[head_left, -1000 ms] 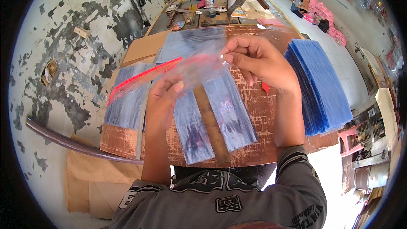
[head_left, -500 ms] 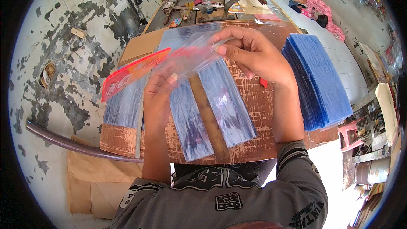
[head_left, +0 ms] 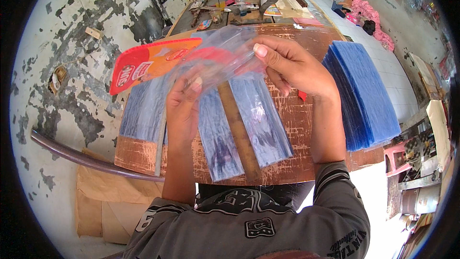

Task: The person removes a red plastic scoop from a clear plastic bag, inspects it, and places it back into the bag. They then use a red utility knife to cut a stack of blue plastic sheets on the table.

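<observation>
We pinch a clear plastic bag (head_left: 225, 55) with red header card (head_left: 148, 62) above the wooden board (head_left: 306, 120): right hand (head_left: 297, 69) fingers clamp its right end, left hand (head_left: 184, 108) grips beneath; its long axis runs left-right.

You have one view only, from the left of two cameras worn on your head. It looks steeply down and forward over your chest, close to your hands (head_left: 239, 81), which fill the middle. Your forearms enter from the lower edge. The worktop (head_left: 297, 129) lies just beyond, running away toward the top. The fisheye lens bends straight edges near the rim; a dark ring closes the corners. The floor (head_left: 48, 91) shows at left, far benches at top.
</observation>
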